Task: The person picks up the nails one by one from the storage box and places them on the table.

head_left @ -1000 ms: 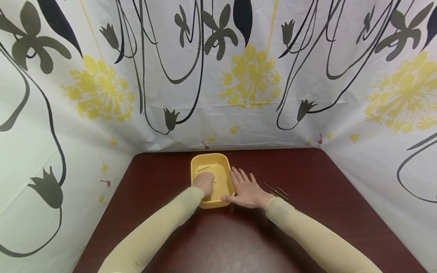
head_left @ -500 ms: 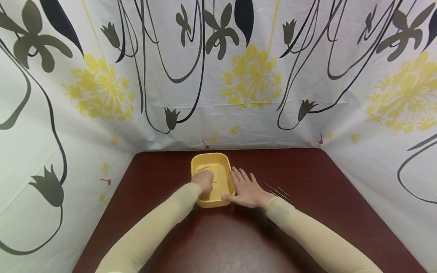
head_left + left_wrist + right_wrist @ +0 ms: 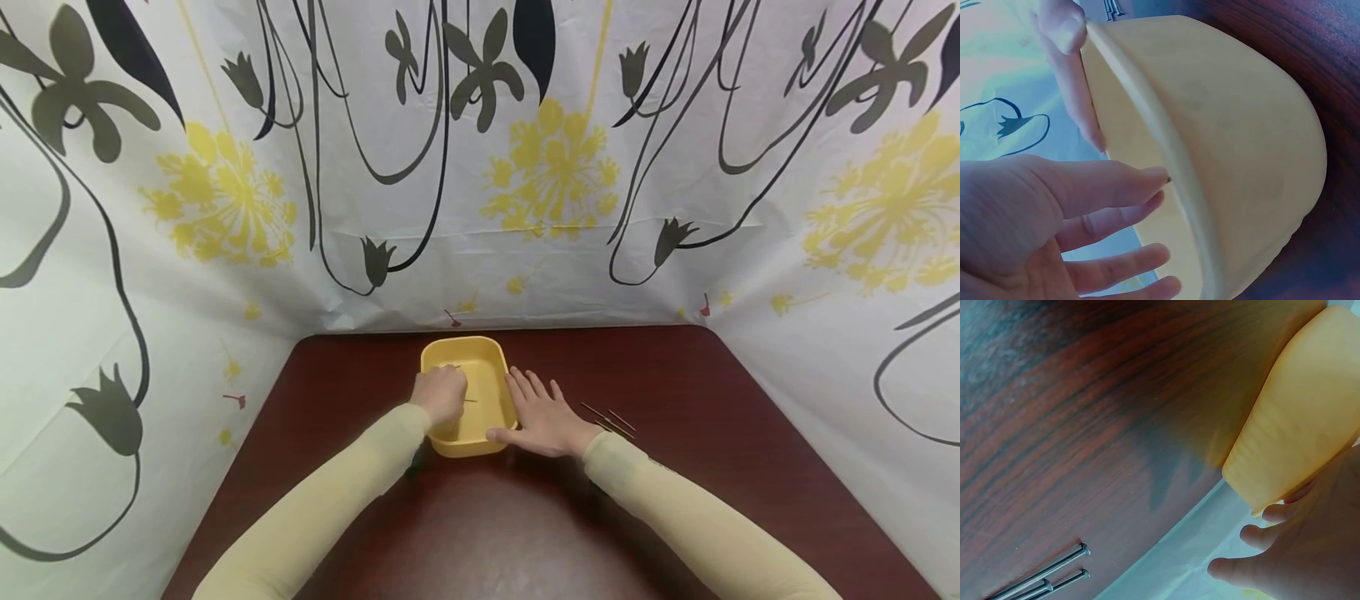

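Observation:
A yellow plastic tray point(image 3: 491, 392) stands near the far side of the table. My left hand point(image 3: 441, 392) reaches over its left part. In the left wrist view, the thumb and forefinger pinch a thin dark thing, likely a nail point(image 3: 1169, 180), of which only a tiny bit shows. The other fingers are apart and loosely bent. A second nail point(image 3: 471, 401) lies on the tray floor beside that hand. Along the tray's right side, my right hand point(image 3: 543, 418) rests with fingers straight, its thumb at the near right corner.
Several metal nails point(image 3: 1047, 570) lie on the dark red-brown table point(image 3: 525, 525), to the right of my right wrist. A white curtain point(image 3: 480, 275) with plant patterns hangs behind the table and down both sides.
My left hand has shifted slightly left and away from me inside the tray. It now covers most of the far nail that showed earlier. The right hand and tray have stayed put.

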`<state>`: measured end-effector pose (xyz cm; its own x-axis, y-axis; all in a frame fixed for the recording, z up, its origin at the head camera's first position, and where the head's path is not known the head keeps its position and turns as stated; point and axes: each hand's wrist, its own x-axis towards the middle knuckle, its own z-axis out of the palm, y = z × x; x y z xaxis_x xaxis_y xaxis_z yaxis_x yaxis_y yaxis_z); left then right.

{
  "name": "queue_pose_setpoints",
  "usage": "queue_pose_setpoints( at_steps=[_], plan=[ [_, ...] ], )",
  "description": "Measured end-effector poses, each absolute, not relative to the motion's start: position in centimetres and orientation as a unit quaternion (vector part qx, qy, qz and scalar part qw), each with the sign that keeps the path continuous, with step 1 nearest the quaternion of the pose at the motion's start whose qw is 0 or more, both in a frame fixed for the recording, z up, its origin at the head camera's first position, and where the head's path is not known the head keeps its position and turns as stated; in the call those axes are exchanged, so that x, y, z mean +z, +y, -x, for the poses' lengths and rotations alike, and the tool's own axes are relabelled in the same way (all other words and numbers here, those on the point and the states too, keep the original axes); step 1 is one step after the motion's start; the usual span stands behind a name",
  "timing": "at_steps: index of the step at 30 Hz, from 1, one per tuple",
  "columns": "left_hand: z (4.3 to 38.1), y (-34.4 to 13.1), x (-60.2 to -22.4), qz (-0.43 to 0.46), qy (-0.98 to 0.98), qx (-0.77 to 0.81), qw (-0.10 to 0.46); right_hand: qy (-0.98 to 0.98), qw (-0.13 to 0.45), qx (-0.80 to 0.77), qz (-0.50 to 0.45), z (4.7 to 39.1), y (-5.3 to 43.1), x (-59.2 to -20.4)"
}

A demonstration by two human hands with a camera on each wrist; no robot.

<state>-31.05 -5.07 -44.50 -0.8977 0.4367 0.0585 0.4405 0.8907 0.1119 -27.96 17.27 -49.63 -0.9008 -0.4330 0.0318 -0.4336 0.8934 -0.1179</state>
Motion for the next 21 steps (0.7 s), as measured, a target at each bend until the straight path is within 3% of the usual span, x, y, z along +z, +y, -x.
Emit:
queue_pose_setpoints(
  at_steps=[21],
  plan=[
    [29.7,-8.2,-42.6,0.259,-0.948,-0.106,0.15,-0.975,-0.001,0.059,-0.217,28.0,17.3,-49.7]
  ],
)
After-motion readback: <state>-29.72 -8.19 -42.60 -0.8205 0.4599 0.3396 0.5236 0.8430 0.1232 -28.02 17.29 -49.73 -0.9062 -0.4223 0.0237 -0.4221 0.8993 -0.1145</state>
